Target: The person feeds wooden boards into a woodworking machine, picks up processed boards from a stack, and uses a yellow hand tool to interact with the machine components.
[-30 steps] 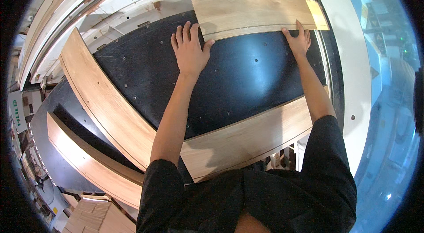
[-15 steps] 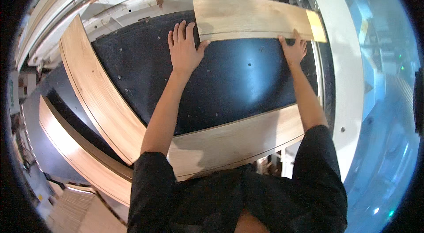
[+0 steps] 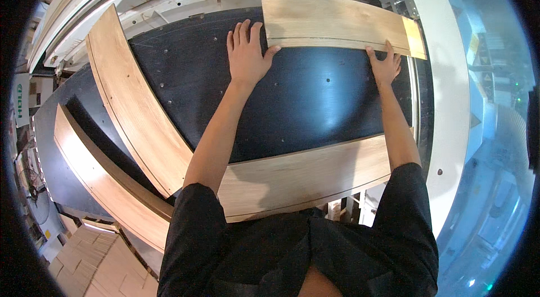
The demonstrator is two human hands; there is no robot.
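Note:
A light wood panel (image 3: 337,18) lies at the far side of a black machine table, with its far edge by a metal clamp assembly. At its left end is my left hand (image 3: 247,56), fingers spread along the panel's short side and thumb at the near left corner. My right hand (image 3: 385,66) touches the near long edge toward the right end, thumb and fingers apart. Neither hand is wrapped round the panel. A second wood panel (image 3: 304,179) with a dark groove line lies across the near side, partly covered by my forearm and body.
Two more wood panels, a grooved one (image 3: 135,106) and a nearer one (image 3: 101,167), lie slanted on the left. The black table (image 3: 191,72) has small holes. A white machine frame (image 3: 444,100) and blue translucent sheeting (image 3: 495,184) bound the right. Stacked boards (image 3: 107,263) stand lower left.
The whole view has shifted, so the scene sits slightly further right. My hands keep about the same places on the far panel's left end and near edge.

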